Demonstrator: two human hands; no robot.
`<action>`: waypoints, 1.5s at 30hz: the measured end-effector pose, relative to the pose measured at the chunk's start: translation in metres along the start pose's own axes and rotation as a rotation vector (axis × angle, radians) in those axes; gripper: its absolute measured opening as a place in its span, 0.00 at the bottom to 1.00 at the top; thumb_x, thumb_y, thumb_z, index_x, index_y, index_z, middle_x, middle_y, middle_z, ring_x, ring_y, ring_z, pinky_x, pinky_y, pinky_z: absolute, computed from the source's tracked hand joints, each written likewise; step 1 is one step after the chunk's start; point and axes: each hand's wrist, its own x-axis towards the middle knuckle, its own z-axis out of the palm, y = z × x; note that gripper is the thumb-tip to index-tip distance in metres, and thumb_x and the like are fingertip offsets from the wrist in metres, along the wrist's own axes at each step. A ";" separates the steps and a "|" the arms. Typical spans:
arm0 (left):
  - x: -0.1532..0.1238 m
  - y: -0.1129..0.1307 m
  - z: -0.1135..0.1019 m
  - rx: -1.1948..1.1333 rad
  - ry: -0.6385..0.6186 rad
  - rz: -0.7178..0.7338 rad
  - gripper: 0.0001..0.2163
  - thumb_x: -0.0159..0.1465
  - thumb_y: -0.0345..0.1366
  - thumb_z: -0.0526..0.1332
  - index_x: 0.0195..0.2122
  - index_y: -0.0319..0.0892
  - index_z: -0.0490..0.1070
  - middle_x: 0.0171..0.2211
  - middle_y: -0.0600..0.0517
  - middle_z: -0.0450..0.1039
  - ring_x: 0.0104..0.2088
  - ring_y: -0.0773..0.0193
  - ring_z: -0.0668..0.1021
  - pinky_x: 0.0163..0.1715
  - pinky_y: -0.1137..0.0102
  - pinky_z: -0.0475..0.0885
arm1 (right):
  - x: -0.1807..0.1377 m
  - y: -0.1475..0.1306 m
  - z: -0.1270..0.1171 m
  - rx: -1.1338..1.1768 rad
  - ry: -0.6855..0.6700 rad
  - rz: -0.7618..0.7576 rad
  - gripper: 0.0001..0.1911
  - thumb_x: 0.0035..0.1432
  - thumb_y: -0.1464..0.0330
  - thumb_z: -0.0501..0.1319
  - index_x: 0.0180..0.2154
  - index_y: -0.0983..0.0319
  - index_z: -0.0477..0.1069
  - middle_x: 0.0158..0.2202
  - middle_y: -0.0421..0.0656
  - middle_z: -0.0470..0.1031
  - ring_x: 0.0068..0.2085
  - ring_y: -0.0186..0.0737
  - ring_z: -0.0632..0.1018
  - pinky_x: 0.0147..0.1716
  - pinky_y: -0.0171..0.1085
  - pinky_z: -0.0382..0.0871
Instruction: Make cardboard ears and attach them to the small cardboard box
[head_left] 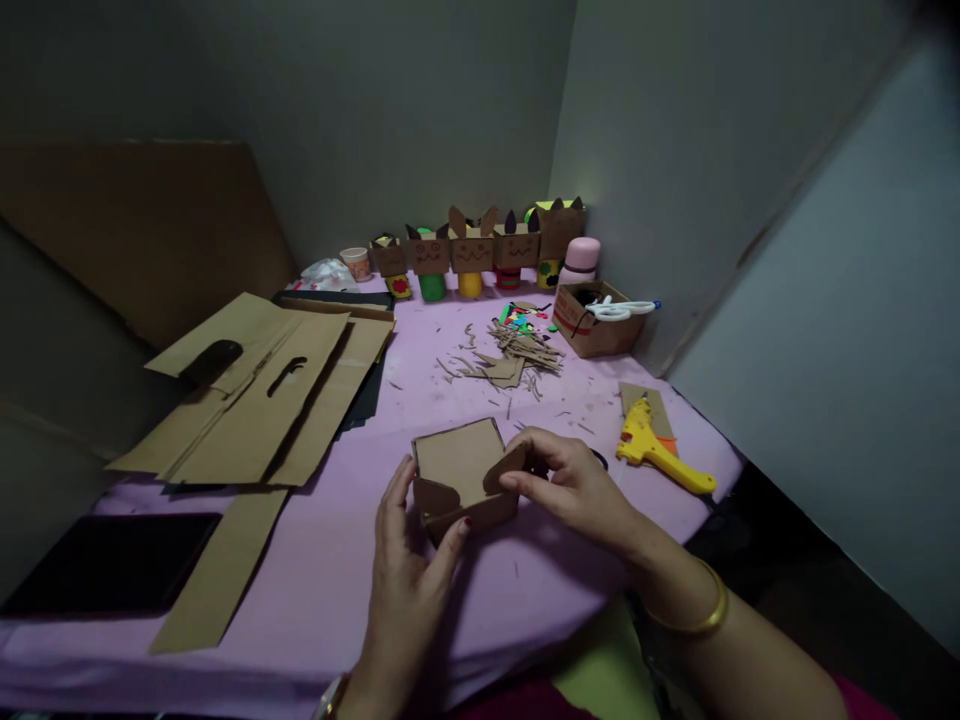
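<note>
Left hand (411, 560) braces and right hand (571, 483) pinches a flap (502, 470) of the small cardboard box (459, 463) between them; I judge its folding well along, fixing still left, while five cardboard-headed figures (471, 252) stand assembled beyond the hands.

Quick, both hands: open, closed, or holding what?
Left hand: holding the small cardboard box at its left side, thumb at the front.
Right hand: closed, pinching the rounded cardboard flap at the box's right side.
</note>
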 end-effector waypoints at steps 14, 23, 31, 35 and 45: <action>0.000 -0.005 -0.002 0.060 -0.065 -0.066 0.28 0.63 0.39 0.59 0.63 0.49 0.51 0.64 0.43 0.55 0.60 0.50 0.66 0.58 0.52 0.62 | 0.004 0.002 0.001 0.009 -0.040 -0.029 0.02 0.58 0.68 0.61 0.33 0.61 0.71 0.29 0.39 0.72 0.31 0.35 0.71 0.31 0.33 0.63; 0.001 -0.003 -0.003 -0.039 -0.095 -0.116 0.30 0.61 0.36 0.60 0.63 0.48 0.51 0.60 0.42 0.62 0.56 0.51 0.71 0.54 0.55 0.69 | 0.002 0.004 0.000 -0.046 -0.057 -0.011 0.06 0.59 0.66 0.60 0.32 0.62 0.71 0.29 0.40 0.72 0.32 0.37 0.71 0.31 0.34 0.62; 0.000 -0.004 -0.004 0.022 -0.088 -0.083 0.29 0.62 0.37 0.59 0.63 0.48 0.51 0.62 0.42 0.58 0.59 0.50 0.67 0.57 0.54 0.64 | 0.005 0.000 -0.005 -0.204 -0.107 -0.098 0.07 0.60 0.68 0.59 0.30 0.63 0.72 0.29 0.41 0.70 0.32 0.37 0.71 0.30 0.34 0.61; 0.001 -0.008 -0.003 0.059 -0.088 -0.053 0.28 0.63 0.39 0.59 0.63 0.48 0.51 0.62 0.41 0.58 0.59 0.50 0.66 0.58 0.51 0.63 | 0.005 -0.001 -0.005 -0.227 -0.102 -0.146 0.07 0.61 0.69 0.58 0.33 0.63 0.73 0.31 0.43 0.70 0.34 0.37 0.71 0.33 0.35 0.63; -0.001 -0.009 -0.003 0.168 -0.064 -0.007 0.26 0.64 0.41 0.57 0.63 0.48 0.51 0.62 0.42 0.58 0.60 0.50 0.65 0.59 0.50 0.62 | 0.008 -0.004 -0.006 -0.235 -0.158 -0.141 0.07 0.61 0.71 0.58 0.33 0.66 0.73 0.31 0.45 0.72 0.33 0.38 0.72 0.32 0.35 0.63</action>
